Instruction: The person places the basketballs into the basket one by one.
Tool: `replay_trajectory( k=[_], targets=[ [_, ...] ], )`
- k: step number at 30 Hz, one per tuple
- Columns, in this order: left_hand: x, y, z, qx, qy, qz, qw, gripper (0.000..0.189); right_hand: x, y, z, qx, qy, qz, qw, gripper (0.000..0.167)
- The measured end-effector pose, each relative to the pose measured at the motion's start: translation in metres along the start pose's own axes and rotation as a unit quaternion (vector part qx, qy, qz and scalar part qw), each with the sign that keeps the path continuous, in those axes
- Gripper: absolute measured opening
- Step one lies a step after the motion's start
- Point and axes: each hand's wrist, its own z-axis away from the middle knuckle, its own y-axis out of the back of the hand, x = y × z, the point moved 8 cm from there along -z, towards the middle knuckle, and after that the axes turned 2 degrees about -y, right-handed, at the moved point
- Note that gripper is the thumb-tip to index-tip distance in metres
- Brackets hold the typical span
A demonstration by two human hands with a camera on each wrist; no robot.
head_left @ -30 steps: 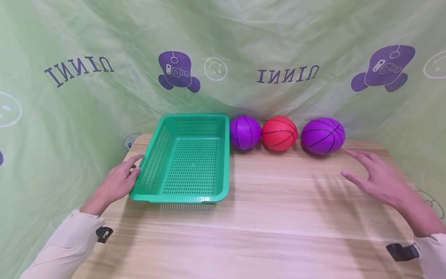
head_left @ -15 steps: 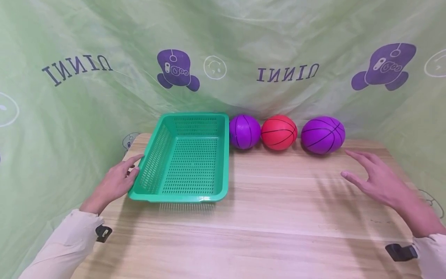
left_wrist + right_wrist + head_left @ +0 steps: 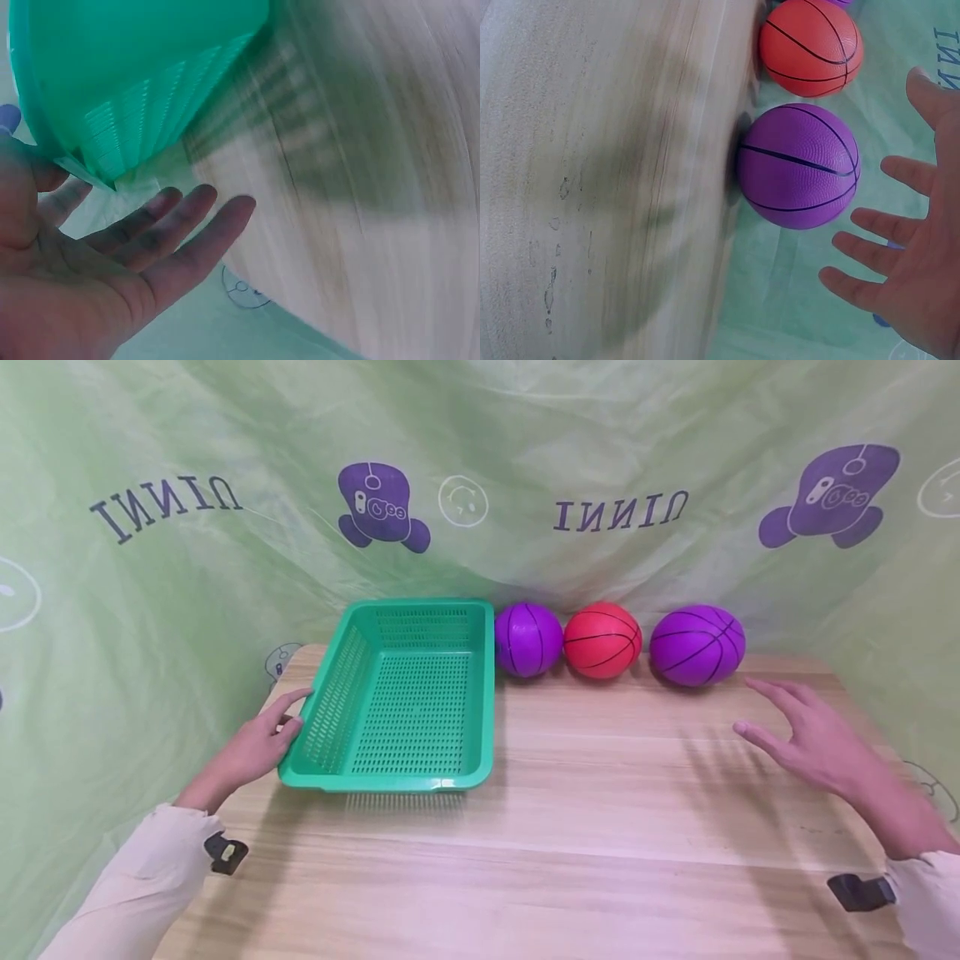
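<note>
A green plastic basket [image 3: 486, 727] with slotted walls stands on the left part of the wooden table, with nothing inside. At its left rim is my left hand [image 3: 258, 747], thumb and index fingertips right at the edge; in the left wrist view the other fingers [image 3: 196, 247] stretch out loosely below the basket. My right hand [image 3: 813, 739] hovers over the table, fingers spread, holding nothing. Just beyond its fingertips sits a purple toy basketball [image 3: 697, 646]. A red toy basketball [image 3: 602, 641] and another purple ball [image 3: 528, 640] sit further left, the latter beside the basket.
The light wooden table [image 3: 585, 860] ends at the back in front of a green printed curtain [image 3: 510, 435], which also hangs at both sides. All the balls are lined up along that back edge. Black wrist-worn pieces [image 3: 860, 893] show at both sleeves.
Both hands keep nearly the same pose, and the basket and balls stay in place. Only the head view has shifted very slightly.
</note>
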Motion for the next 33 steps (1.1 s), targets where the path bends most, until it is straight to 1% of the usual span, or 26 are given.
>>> replay_trajectory(
  k=[2, 3, 5, 7, 8, 9, 12, 16, 19, 23, 28, 33],
  targets=[
    [-0.002, -0.001, 0.000, -0.011, 0.010, 0.058, 0.9982, 0.051, 0.000, 0.001, -0.001, -0.003, 0.000, 0.002, 1.0000, 0.067],
    [-0.003, -0.002, 0.000, -0.017, 0.016, 0.093, 0.9954, 0.052, 0.001, 0.001, -0.001, -0.006, -0.002, 0.001, 1.0000, 0.067],
    [-0.005, -0.004, 0.001, -0.026, 0.029, 0.158, 0.9867, 0.054, 0.003, 0.000, -0.002, -0.012, -0.004, -0.005, 0.9999, 0.068],
    [-0.005, -0.005, 0.001, -0.030, 0.037, 0.200, 0.9787, 0.054, 0.007, -0.001, -0.004, -0.018, -0.007, -0.014, 0.9997, 0.070],
    [-0.005, -0.005, 0.001, -0.030, 0.039, 0.211, 0.9762, 0.055, 0.008, -0.002, -0.004, -0.021, -0.009, -0.023, 0.9995, 0.071],
    [-0.005, -0.005, 0.001, -0.029, 0.040, 0.219, 0.9746, 0.055, 0.010, -0.002, -0.005, -0.023, -0.011, -0.031, 0.9992, 0.072],
    [-0.005, -0.006, 0.001, -0.029, 0.043, 0.225, 0.9729, 0.055, 0.014, -0.004, -0.006, -0.031, -0.018, -0.062, 0.9974, 0.074],
    [-0.006, -0.007, 0.000, -0.030, 0.048, 0.234, 0.9706, 0.056, 0.018, -0.005, -0.007, -0.046, -0.042, -0.111, 0.9918, 0.076],
    [-0.007, -0.007, -0.001, -0.032, 0.054, 0.243, 0.9680, 0.056, 0.020, -0.007, -0.009, -0.054, -0.060, -0.136, 0.9874, 0.078],
    [-0.007, -0.007, -0.001, -0.033, 0.058, 0.247, 0.9667, 0.056, 0.023, -0.008, -0.012, -0.051, -0.069, -0.156, 0.9840, 0.079],
    [-0.005, -0.009, -0.004, -0.034, 0.059, 0.254, 0.9649, 0.057, 0.034, -0.009, -0.012, -0.044, -0.086, -0.179, 0.9791, 0.078],
    [-0.006, -0.008, -0.002, -0.030, 0.061, 0.256, 0.9642, 0.057, 0.038, -0.011, -0.016, -0.049, -0.100, -0.187, 0.9761, 0.081]
  ],
)
